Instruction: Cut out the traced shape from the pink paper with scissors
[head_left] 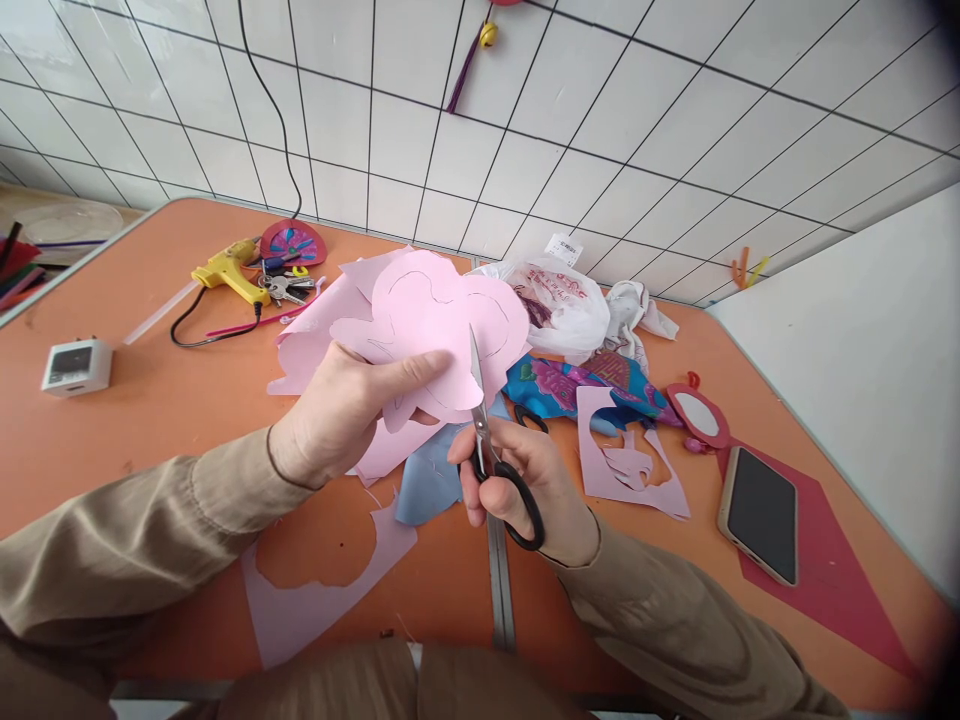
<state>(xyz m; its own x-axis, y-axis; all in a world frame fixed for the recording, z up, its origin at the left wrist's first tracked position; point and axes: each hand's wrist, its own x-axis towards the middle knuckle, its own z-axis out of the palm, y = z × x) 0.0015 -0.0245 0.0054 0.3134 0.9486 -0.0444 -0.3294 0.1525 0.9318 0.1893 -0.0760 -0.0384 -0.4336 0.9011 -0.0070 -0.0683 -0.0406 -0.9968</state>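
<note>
My left hand (352, 395) grips a pink sheet cut in a lobed outline (420, 320), thumb on top and fingers beneath. Drawn lines curve across its face. My right hand (525, 480) is closed around the black handles of a pair of scissors (480, 400). The blades point away from me, with one lying over the sheet's lower right edge. Under and behind my left hand is more pink material (307, 345). A piece of blue material (431, 475) lies below the sheet, and a pink offcut with a large cut-out (322, 610) is nearer to me.
At the back left are a yellow glue gun (232, 275) and keys (285, 287); a white adapter (77, 366) stands farther left. A plastic bag (562, 305), patterned cloth (585, 390), pink offcut (600, 480) and phone (761, 515) on red material (832, 570) occupy the right. A tiled wall rises behind.
</note>
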